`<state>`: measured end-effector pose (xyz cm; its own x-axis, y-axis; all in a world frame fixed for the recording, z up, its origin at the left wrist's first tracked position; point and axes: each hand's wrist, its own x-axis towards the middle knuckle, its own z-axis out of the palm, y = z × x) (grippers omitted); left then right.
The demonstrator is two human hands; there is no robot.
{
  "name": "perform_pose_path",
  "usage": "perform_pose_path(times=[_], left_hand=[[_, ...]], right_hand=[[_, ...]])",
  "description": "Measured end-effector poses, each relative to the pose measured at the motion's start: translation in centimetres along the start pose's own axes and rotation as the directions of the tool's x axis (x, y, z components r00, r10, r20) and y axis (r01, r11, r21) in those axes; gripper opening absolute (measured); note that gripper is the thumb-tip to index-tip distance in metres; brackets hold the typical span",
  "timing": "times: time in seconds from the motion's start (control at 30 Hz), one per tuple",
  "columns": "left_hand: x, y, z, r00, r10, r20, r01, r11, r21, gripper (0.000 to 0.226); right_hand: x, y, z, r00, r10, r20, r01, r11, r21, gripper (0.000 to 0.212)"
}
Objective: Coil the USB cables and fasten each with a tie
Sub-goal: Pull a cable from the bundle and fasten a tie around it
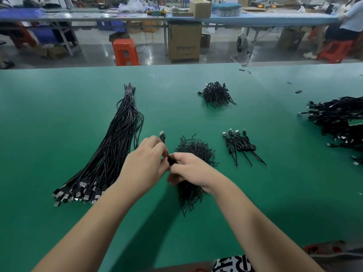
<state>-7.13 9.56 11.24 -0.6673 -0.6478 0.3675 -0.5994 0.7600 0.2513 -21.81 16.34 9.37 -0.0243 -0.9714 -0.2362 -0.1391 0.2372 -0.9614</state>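
Observation:
My left hand [144, 163] grips a coiled black USB cable [162, 137] above the green table [59, 134]; its plug sticks up past my fingers. My right hand [191, 169] pinches the coil's middle beside the left hand, where a thin black tie seems to sit, mostly hidden. A loose heap of black ties [194, 152] lies just behind and under my right hand. A long bundle of straight USB cables [115, 146] lies to the left, plugs toward me. Several coiled, tied cables [240, 146] lie in a row to the right.
A second small heap of ties [217, 94] sits farther back. A big pile of black cables [337, 118] lies at the right edge. A few small black bits [298, 91] lie scattered at the back right. Beyond the table stand an orange stool [125, 52] and cardboard boxes.

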Motion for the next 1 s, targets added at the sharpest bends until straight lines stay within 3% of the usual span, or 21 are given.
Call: perform_pose_path(times=[0.03,0.1,0.3,0.6,0.83,1.0], left_hand=[[-0.1,-0.1,-0.2,1.0,0.018,-0.024,-0.019,1.0,-0.015,0.013],[-0.2,-0.2,-0.5,0.997,0.024,-0.066,-0.029,0.998,-0.063,0.014],[-0.3,0.3,-0.7,0.995,-0.009,-0.104,-0.01,0.984,-0.177,0.007],[-0.6,0.7,-0.9,0.979,0.137,-0.154,-0.142,0.99,-0.023,0.007],[-0.5,0.4,-0.7,0.997,0.043,-0.061,-0.045,0.998,-0.033,0.006],[-0.6,0.7,-0.8,0.996,0.076,-0.053,-0.077,0.997,-0.01,0.01]], right_hand=[[-0.1,-0.2,-0.4,0.999,0.022,0.04,-0.028,0.987,0.156,0.018],[-0.1,-0.5,-1.2,0.998,0.033,0.047,-0.046,0.951,0.305,0.019],[0.1,-0.2,-1.2,1.0,0.009,-0.028,0.004,0.906,0.423,0.017],[-0.1,-0.1,-0.2,0.998,0.014,-0.056,0.009,0.922,0.386,0.026],[-0.2,0.1,0.0,0.997,0.035,-0.076,-0.002,0.915,0.403,0.025],[-0.1,0.6,-0.2,0.996,0.057,-0.07,-0.016,0.876,0.482,0.019]])
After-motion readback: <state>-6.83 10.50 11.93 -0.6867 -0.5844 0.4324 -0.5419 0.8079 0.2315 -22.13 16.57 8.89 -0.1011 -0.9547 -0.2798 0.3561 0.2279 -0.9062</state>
